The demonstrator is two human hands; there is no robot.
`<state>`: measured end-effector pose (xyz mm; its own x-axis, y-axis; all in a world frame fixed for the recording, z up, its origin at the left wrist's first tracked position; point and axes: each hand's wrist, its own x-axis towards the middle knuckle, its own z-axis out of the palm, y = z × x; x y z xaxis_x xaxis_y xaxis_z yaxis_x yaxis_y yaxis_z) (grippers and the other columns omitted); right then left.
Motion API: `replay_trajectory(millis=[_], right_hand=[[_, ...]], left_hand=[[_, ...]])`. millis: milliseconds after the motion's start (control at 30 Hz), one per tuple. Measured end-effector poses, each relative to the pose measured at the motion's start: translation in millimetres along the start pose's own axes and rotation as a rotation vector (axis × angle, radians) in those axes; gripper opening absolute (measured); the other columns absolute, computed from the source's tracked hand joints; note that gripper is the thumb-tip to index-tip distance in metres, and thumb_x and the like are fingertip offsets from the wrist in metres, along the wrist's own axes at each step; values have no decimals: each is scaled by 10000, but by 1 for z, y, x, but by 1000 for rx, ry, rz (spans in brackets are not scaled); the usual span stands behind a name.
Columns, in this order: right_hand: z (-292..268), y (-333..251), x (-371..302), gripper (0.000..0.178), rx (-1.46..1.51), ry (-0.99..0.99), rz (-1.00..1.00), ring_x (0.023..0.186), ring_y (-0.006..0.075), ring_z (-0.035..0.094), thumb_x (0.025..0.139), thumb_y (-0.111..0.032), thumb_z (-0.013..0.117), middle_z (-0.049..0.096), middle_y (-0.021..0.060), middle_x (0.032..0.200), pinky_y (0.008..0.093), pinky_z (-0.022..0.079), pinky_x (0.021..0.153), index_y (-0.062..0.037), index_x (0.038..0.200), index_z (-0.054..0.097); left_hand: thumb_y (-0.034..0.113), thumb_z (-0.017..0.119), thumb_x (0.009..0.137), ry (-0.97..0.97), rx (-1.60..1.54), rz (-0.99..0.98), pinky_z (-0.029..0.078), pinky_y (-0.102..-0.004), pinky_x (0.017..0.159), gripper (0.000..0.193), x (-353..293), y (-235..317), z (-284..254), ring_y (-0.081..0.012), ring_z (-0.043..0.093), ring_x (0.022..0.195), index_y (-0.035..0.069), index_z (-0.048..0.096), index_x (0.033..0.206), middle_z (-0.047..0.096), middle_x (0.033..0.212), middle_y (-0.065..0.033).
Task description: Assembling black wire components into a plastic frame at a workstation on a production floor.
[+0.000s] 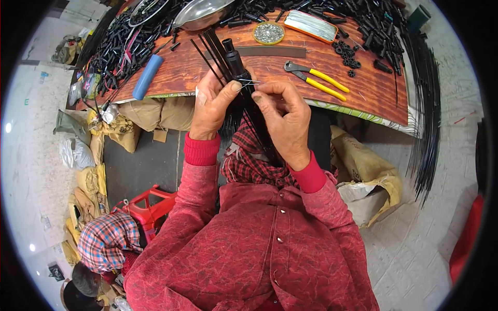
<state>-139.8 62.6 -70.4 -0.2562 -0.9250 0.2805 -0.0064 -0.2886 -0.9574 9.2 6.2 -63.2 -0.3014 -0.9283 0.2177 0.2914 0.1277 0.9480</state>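
A bundle of thin black ribs around a black tube with a stepped cap, looking like a folded umbrella frame, stands tilted before me, its lower end reaching toward my lap. My left hand is closed round it from the left, thumb pressed on the front near the tube's collar. A short thin wire crosses the bundle at the thumb tip. From the right, my right hand pinches at the wire's end with thumb and forefinger, the other fingers curled. The wire's far side is hidden behind the bundle.
On the wood-patterned table lie yellow-handled nippers, a blue cylinder, a flat dark strip, a dish of small metal pieces, a tray of wires and heaped black parts. Another person in a plaid head covering is at lower left.
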Motion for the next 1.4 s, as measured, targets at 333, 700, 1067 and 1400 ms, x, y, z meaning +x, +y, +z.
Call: replay_trajectory(millis=[333,700,1067,1400], right_hand=[[10,-15,-1,305,-250,73,-87,665,100,619,756,-152,824,611,56,843,241,494,587,0,892,597],[6,-30,-6,202,-460,116,-241,616,164,667,778,-90,753,632,84,826,288,496,565,-13,898,610],[-1,-18,-7,109,-390,96,-182,662,167,674,841,-15,635,633,103,852,282,500,582,14,943,607],[-9,-25,-10,151,-216,-127,-251,788,185,655,818,3,693,638,103,920,276,523,701,10,933,597]], left_hand=[[19,658,868,63,17,11,505,-277,850,338,-5,4,4,-141,626,945,-28,554,1187,657,1055,-79],[16,645,882,79,35,21,507,-256,804,266,-11,8,15,-122,630,905,-37,592,1138,679,1023,-74],[33,655,883,90,33,34,487,-259,852,285,-8,4,16,-128,626,927,-33,590,1152,673,1034,-73],[182,741,825,11,-64,-5,517,-362,881,491,-15,0,-9,-238,662,919,-46,540,1211,673,996,-156]])
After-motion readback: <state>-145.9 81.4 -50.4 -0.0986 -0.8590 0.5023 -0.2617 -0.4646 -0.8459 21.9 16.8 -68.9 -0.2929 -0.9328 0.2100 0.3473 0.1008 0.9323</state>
